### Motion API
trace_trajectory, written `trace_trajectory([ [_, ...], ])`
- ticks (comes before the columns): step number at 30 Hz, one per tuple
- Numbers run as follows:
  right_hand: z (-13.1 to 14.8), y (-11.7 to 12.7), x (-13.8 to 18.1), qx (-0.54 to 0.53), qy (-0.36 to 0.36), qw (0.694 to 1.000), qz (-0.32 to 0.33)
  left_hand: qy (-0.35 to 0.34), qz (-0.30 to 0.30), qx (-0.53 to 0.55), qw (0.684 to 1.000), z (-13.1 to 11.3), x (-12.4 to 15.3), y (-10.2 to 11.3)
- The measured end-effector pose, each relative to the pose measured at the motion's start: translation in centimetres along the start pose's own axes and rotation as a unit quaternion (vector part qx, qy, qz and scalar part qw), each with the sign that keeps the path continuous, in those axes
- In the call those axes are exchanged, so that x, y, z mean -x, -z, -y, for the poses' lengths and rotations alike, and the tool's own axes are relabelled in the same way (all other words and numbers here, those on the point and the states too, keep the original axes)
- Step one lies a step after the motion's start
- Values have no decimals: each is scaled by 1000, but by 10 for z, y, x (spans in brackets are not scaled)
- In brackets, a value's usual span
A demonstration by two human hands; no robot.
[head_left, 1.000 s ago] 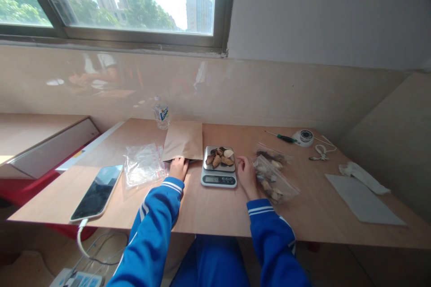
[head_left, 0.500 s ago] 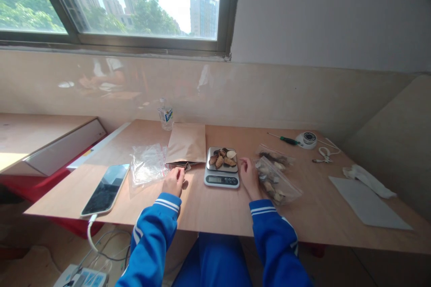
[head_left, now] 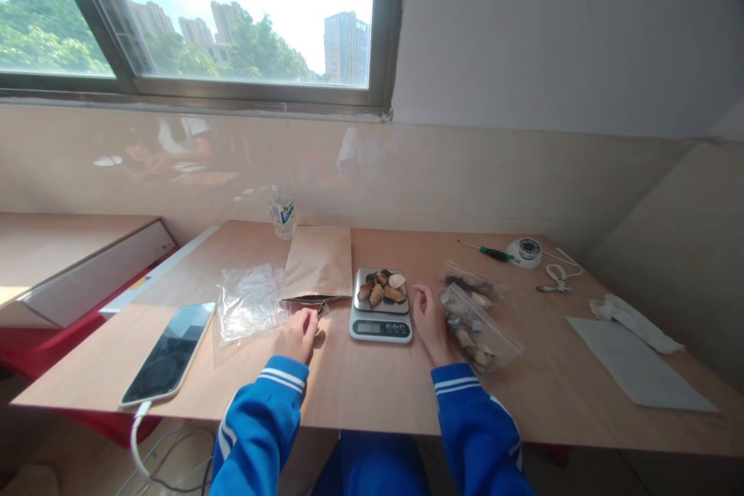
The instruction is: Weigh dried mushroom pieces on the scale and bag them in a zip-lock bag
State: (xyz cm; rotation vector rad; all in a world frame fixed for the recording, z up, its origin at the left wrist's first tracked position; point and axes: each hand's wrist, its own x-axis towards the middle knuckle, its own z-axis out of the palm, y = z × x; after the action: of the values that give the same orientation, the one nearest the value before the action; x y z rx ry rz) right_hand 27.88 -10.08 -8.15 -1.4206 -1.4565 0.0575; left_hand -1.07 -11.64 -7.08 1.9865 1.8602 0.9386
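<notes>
A digital kitchen scale (head_left: pixel 380 330) stands in front of me with several brown dried slices and pieces (head_left: pixel 381 288) on its metal plate, plus one pale round slice. My left hand (head_left: pixel 297 335) rests on the table left of the scale, below the mouth of a brown paper bag (head_left: pixel 319 260). Its fingers are closed, and a small dark piece (head_left: pixel 323 311) shows at the fingertips; whether it is gripped is unclear. Close to the scale's right side lies my right hand (head_left: pixel 428 319), fingers curled together, with nothing visible in them. Right of it are zip bags (head_left: pixel 485 345) of dried pieces.
Clear plastic bags (head_left: pixel 249 302) and a phone (head_left: pixel 170 353) on a cable lie to the left. A plastic bottle (head_left: pixel 283 217) stands behind. At the right are a screwdriver (head_left: pixel 495 254), a dome camera (head_left: pixel 526 252), a grey sheet (head_left: pixel 639 366) and a white tissue (head_left: pixel 636 322).
The view has tilted up slightly, so everything sits lower in the picture. Both hands stay nearly in place beside the scale, and the pieces on it look the same.
</notes>
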Motion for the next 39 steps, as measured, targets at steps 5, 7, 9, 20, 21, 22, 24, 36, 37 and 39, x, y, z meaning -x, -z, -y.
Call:
trace_trajectory([
  [5,32,3,-12,20,76,996,33,-7,-9,0,1000,3,-1,1],
  [7,46,-1,-27,38,100,990,92,-6,-11,8,1000,3,-1,0],
  [9,56,-7,-46,65,102,979,161,-5,-20,15,1000,3,-1,-2],
  [20,45,-49,-105,203,104,906,357,2,-34,64,997,-1,1,-2],
  [21,44,-52,-105,198,109,907,354,5,-44,68,997,-2,2,-3],
  [22,43,-54,-105,194,115,909,351,5,-52,72,996,-4,2,-3],
  [24,43,-59,-106,189,121,911,346,0,-58,77,995,-6,3,-3],
  [36,48,28,-64,50,69,988,128,21,-30,100,994,-2,4,-2],
  [37,44,40,-49,49,67,989,120,16,-29,100,994,-1,3,-1],
  [39,36,59,-19,57,67,989,115,-3,-39,90,995,-2,0,-1],
])
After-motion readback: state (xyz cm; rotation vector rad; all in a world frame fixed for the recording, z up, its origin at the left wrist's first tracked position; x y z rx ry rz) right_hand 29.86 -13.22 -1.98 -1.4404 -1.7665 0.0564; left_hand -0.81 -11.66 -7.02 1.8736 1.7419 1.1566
